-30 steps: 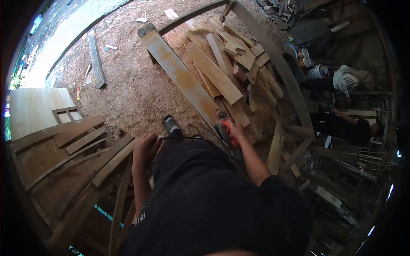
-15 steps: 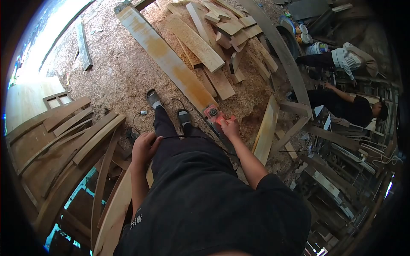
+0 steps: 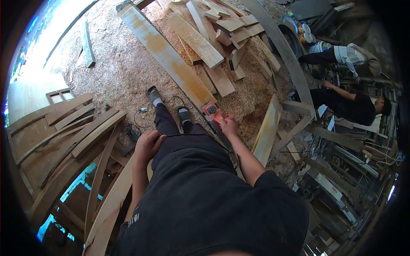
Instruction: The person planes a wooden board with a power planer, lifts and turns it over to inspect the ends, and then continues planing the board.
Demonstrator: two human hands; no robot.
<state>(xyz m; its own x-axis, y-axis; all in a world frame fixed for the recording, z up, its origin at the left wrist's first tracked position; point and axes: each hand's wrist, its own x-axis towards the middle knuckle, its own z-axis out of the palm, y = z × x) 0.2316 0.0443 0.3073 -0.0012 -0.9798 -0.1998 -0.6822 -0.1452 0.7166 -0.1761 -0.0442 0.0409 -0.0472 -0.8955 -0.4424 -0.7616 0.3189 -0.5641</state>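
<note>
My right hand point(image 3: 229, 126) is wrapped round the handle of a red power planer point(image 3: 212, 111). The planer rests on the near end of a long board point(image 3: 171, 59) that runs away to the upper left, its face partly pale and partly orange-brown. My left hand point(image 3: 149, 143) is beside my left hip, fingers curled, with a thin dark cord point(image 3: 173, 135) at its fingertips. The cord crosses my waist towards the right. Whether the left fingers pinch it is too small to tell.
Loose planks point(image 3: 200, 42) lie piled beyond the board, on shavings. Curved timbers point(image 3: 85, 132) stand at the left. A frame beam point(image 3: 294, 68) runs along the right. Two people point(image 3: 346, 106) are behind it, near machinery and buckets point(image 3: 305, 34).
The planer and my right hand have shifted very slightly to the left. My left hand has moved slightly to the right. The whole view has tilted a little.
</note>
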